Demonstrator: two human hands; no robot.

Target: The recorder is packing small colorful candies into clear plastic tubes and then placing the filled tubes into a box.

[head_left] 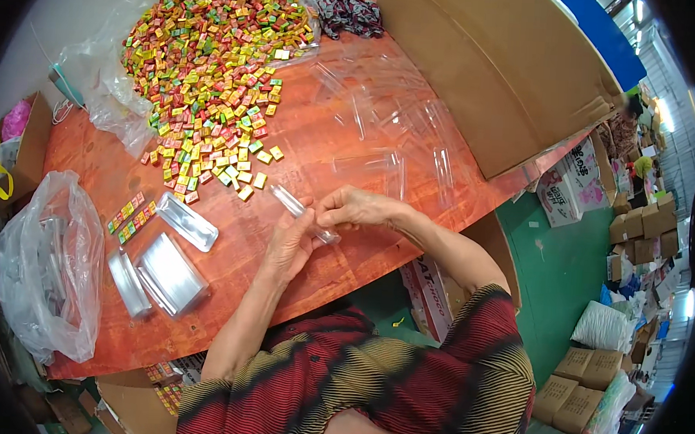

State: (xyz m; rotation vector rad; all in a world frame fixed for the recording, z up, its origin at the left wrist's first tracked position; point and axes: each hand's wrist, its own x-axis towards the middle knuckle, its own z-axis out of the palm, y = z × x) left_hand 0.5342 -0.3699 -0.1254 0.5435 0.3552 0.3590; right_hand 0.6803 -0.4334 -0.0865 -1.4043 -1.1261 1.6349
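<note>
While a crumpled clear plastic bag [85, 282] sits at the table's left edge, seemingly as a store out of the way, 2 short rows of small red, yellow and green boxes [131, 217] lie squared up beside stacked shiny clear plastic trays [173, 275], presumably for easy picking. A matching single tray [188, 222] lies just above the stack; beyond spreads a heap of similar boxes [214, 68]. Both hands meet: the left hand [289, 245] is closed round a narrow clear plastic sleeve [288, 200], likely steadying it, tilted; the right hand's [360, 210] fingers curl against its near end, their grip untellable. Rightward, loose clear plastic sleeves [442, 171] lie apparently within reach.
</note>
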